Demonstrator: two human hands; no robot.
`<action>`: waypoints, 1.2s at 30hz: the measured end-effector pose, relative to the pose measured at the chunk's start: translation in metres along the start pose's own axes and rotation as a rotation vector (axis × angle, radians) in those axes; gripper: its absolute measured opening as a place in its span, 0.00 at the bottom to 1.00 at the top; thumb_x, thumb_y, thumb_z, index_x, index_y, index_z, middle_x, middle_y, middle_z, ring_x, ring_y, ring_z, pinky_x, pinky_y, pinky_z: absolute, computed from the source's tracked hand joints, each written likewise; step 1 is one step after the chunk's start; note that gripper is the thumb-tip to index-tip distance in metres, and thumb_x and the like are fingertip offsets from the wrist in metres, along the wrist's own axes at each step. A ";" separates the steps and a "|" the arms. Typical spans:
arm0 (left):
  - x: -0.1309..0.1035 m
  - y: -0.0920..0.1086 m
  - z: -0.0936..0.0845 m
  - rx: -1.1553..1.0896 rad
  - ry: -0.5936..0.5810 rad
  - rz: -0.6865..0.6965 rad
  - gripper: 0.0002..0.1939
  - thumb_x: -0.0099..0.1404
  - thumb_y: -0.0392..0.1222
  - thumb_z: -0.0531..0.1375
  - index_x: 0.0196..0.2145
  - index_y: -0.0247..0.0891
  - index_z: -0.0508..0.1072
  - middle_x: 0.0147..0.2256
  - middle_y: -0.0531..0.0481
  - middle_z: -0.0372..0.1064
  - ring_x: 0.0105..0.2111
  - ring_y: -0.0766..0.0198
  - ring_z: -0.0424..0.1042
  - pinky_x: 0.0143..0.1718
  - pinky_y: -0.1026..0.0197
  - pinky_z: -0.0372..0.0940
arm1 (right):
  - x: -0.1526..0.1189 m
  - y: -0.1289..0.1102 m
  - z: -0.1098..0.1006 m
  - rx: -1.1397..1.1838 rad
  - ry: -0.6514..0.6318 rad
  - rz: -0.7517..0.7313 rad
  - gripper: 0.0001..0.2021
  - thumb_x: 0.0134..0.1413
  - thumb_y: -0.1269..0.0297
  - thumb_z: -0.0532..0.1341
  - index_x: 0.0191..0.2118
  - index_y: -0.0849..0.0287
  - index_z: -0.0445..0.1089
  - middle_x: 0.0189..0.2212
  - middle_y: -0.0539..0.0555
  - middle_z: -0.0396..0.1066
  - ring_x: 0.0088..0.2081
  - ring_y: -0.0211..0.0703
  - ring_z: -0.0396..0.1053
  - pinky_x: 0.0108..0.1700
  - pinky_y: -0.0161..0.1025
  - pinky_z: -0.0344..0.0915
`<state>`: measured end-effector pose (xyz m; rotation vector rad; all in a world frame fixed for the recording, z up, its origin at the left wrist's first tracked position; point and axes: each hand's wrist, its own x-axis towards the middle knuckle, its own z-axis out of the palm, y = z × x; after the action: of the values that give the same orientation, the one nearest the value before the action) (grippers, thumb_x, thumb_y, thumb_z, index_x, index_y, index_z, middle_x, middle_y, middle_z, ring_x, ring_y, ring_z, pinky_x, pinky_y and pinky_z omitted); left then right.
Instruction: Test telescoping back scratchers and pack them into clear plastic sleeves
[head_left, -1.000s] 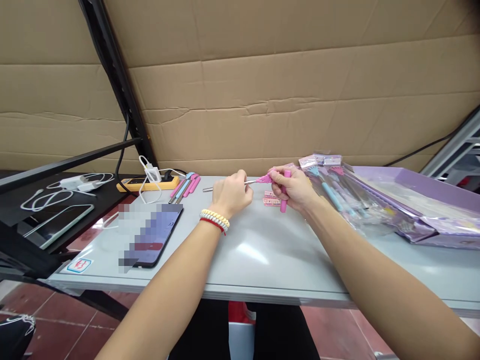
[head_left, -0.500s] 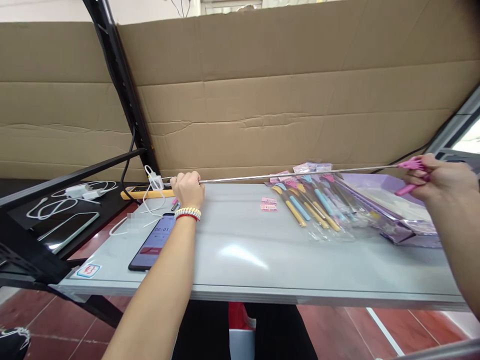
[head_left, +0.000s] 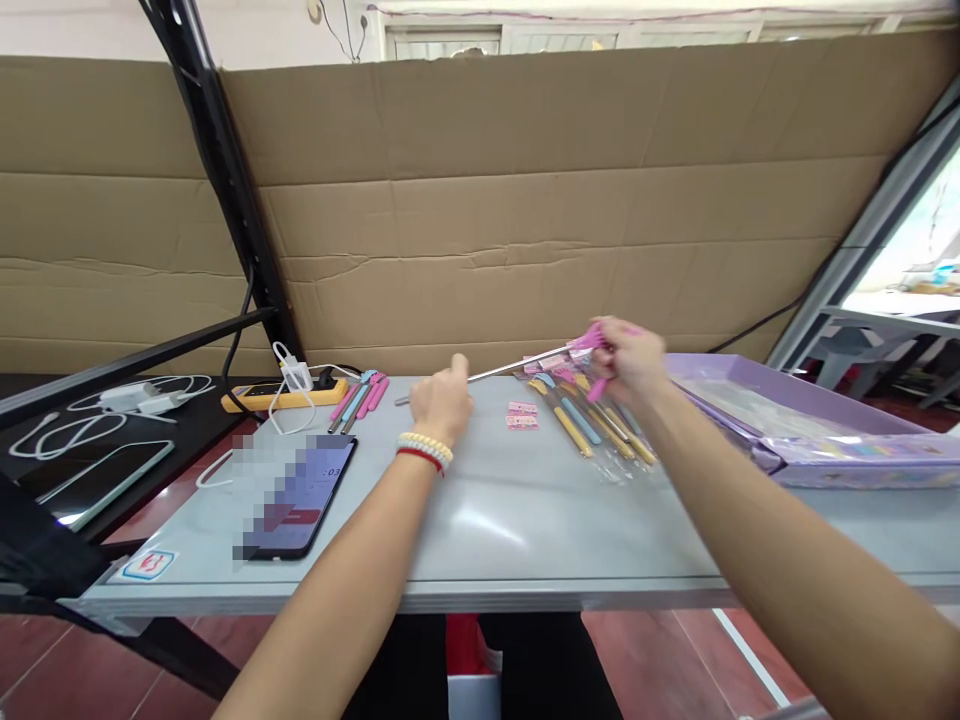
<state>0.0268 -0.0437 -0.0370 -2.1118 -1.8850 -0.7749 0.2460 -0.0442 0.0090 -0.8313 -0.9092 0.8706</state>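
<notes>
A telescopic back scratcher with a thin metal rod [head_left: 517, 368] and a pink claw-shaped head [head_left: 589, 338] spans the space between my hands above the table. My right hand [head_left: 631, 362] is closed around the pink end; a pink piece also sticks out below its fingers. Closed round the rod near its other end is my left hand [head_left: 442, 402], with a short metal tip poking out to its left. Behind and below my right hand lie several back scratchers in clear bags [head_left: 574, 425], with yellow and blue grips. Two small pink labels [head_left: 523, 416] lie between the hands.
At the left are a phone [head_left: 319, 500], a yellow power strip [head_left: 270, 397] with white cables, and several short pink and blue back scratchers [head_left: 364, 398]. A purple box [head_left: 847, 470] sits at the right. Cardboard [head_left: 480, 210] walls off the back of the grey table [head_left: 525, 560].
The rod between my hands has become much shorter. My right hand has come far inward to the left, and my left hand has shifted right and slightly nearer.
</notes>
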 end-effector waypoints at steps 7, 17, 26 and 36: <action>-0.014 0.013 0.006 -0.266 -0.028 0.087 0.18 0.61 0.34 0.52 0.50 0.36 0.61 0.32 0.43 0.73 0.32 0.53 0.73 0.32 0.58 0.61 | -0.020 0.044 0.076 -0.048 -0.290 0.056 0.17 0.40 0.56 0.69 0.32 0.62 0.67 0.10 0.43 0.57 0.10 0.28 0.49 0.11 0.28 0.40; -0.009 0.001 0.026 -0.849 -0.048 -0.040 0.13 0.63 0.42 0.54 0.44 0.38 0.72 0.22 0.54 0.67 0.22 0.67 0.65 0.28 0.64 0.60 | -0.002 0.065 0.036 0.172 -0.076 0.360 0.12 0.51 0.56 0.61 0.27 0.60 0.63 0.16 0.49 0.64 0.15 0.31 0.57 0.15 0.30 0.51; -0.015 0.012 0.030 -1.193 -0.118 0.002 0.19 0.55 0.31 0.57 0.46 0.35 0.73 0.29 0.51 0.73 0.28 0.65 0.71 0.32 0.63 0.67 | -0.050 0.092 0.064 -0.013 -0.526 0.361 0.21 0.40 0.47 0.67 0.21 0.58 0.62 0.16 0.48 0.60 0.18 0.33 0.55 0.18 0.33 0.50; -0.014 0.011 0.018 -1.472 -0.232 -0.163 0.13 0.56 0.34 0.59 0.41 0.34 0.69 0.31 0.46 0.74 0.32 0.62 0.74 0.35 0.59 0.70 | -0.036 0.094 0.055 0.194 -0.423 0.486 0.11 0.51 0.58 0.53 0.27 0.59 0.65 0.16 0.51 0.62 0.19 0.40 0.61 0.22 0.36 0.58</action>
<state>0.0408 -0.0491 -0.0571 -2.7398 -1.6996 -2.6377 0.1592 -0.0261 -0.0634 -0.7200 -0.9806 1.5760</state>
